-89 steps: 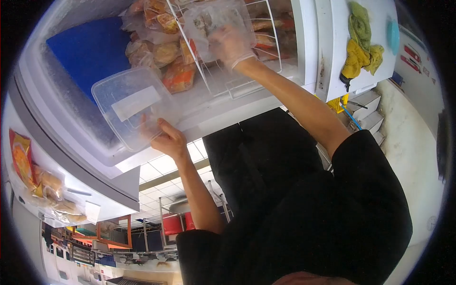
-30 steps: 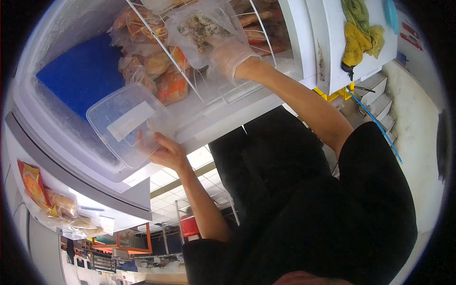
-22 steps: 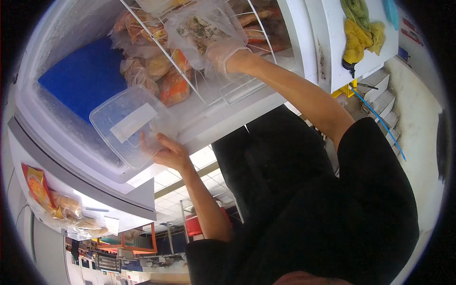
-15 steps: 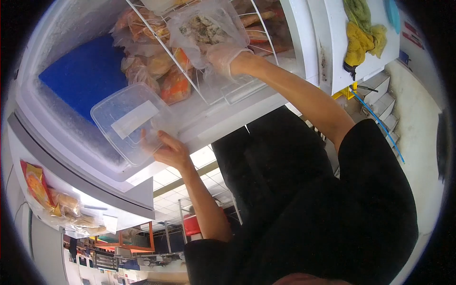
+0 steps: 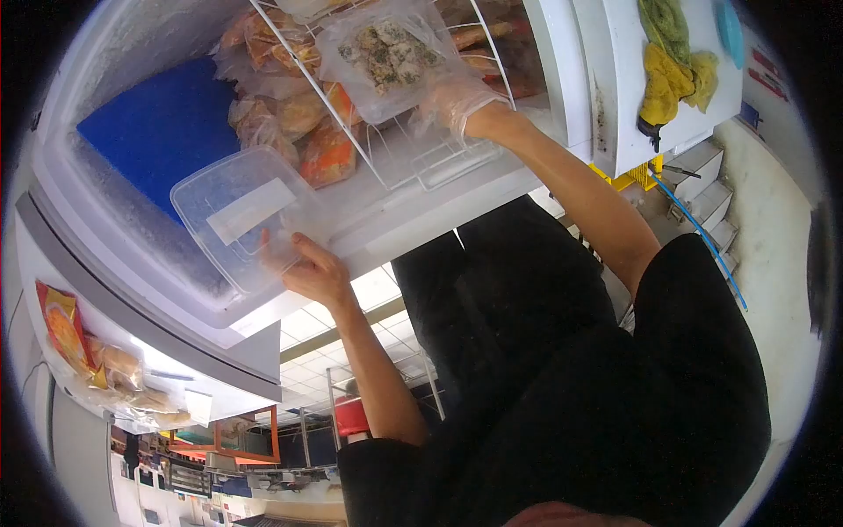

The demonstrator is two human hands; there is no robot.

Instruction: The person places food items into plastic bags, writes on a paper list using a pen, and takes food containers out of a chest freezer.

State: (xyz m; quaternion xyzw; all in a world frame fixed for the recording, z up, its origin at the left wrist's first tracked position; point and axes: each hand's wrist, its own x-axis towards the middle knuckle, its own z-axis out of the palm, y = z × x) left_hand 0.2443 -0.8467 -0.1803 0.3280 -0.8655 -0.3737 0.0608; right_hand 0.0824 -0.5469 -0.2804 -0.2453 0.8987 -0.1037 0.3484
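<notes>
My left hand point(image 5: 313, 270) grips the lower right edge of a clear plastic lid point(image 5: 206, 189), which has a white label strip point(image 5: 252, 211) on it. The lid is tilted over the front left rim of the chest freezer. A clear disposable glove covers my right hand point(image 5: 464, 104). That hand is at the lower right edge of a clear, bag-lined container point(image 5: 338, 39); its fingers are blurred, and I cannot tell whether they grip anything. Pale, crumbly food with green flecks point(image 5: 386, 57) lies in the container, which rests on a white wire basket point(image 5: 373, 167).
Bagged orange frozen food point(image 5: 329, 156) fills the freezer below the basket, beside a blue panel point(image 5: 158, 132). The white freezer rim point(image 5: 413, 218) runs before my body. A yellow-green cloth point(image 5: 665, 79) lies at right; bagged goods point(image 5: 114, 364) are on the left surface.
My right hand has drawn back from over the food toward the container's lower right edge, showing more of the food. My left hand still holds the lid in nearly the same place.
</notes>
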